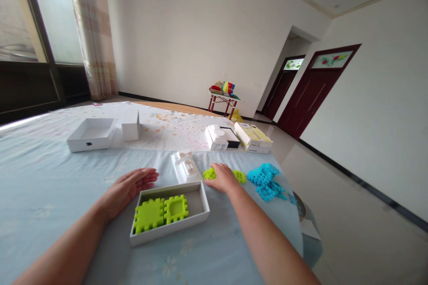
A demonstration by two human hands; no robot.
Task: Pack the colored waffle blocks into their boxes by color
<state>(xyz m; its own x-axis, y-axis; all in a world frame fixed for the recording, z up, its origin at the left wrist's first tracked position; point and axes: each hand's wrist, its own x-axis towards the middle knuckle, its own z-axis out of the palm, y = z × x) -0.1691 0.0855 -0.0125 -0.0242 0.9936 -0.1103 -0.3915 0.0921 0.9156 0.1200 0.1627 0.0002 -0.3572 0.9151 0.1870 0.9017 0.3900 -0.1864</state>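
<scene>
Take 12 o'clock as straight away from the person. To grip the first green lattice piece point(209, 173) well, set thumb and fingers on opposite edges and lift vertically; this should limit snagging on the piece or anything beside it. If the white box point(170, 230) needs steadying, press its wall lightly, as it could flex or slide on the cloth. The right hand point(223, 179) is palm down with fingers curved over the first green lattice piece; whether they have closed on it cannot be told. The left hand point(132, 183) is extended, fingers straight, with nothing visible in it, at the box's 10 o'clock; contact with the wall cannot be confirmed. From the right hand, the first green lattice piece lies at 9 o'clock, the second green lattice piece point(240, 177) at 3 o'clock, the blue pieces point(265, 178) farther out at 3, the white tray point(189, 167) at 10 and the white box at 8. From the left hand, the plain green tile point(149, 214) lies at 5 o'clock and the recessed green tile point(176, 208) at 4, side by side in the box.
</scene>
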